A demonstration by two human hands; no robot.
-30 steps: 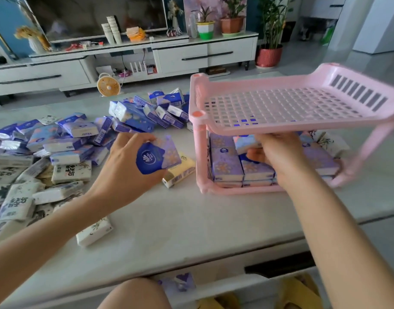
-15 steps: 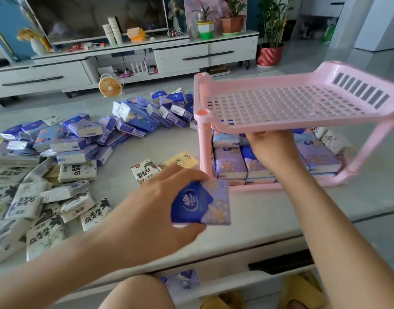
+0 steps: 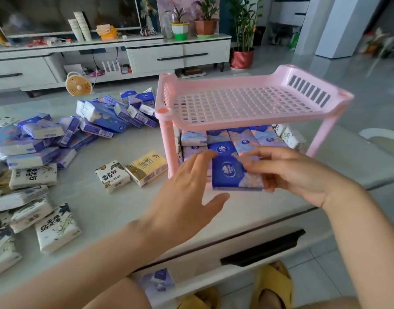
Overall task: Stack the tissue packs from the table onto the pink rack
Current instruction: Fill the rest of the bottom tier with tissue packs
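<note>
**If the pack bumps the rack, the row could tumble**

While the big table (image 3: 115,201) holds heaps of loose packs (image 3: 102,117) on the left, the pink rack (image 3: 236,103) stands on its right side, its bottom shelf packed tight. A hard push there may knock those shelf packs (image 3: 243,139) over. The right hand (image 3: 303,175) pinches a blue pack (image 3: 234,172) just in front of the rack. The left hand (image 3: 185,201), fingers spread, holds nothing beside it. A weak pinch could drop it.

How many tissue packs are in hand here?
1: a blue pack, pinched by the right hand before the lower shelf of the pink rack; left hand open beside it.
</note>
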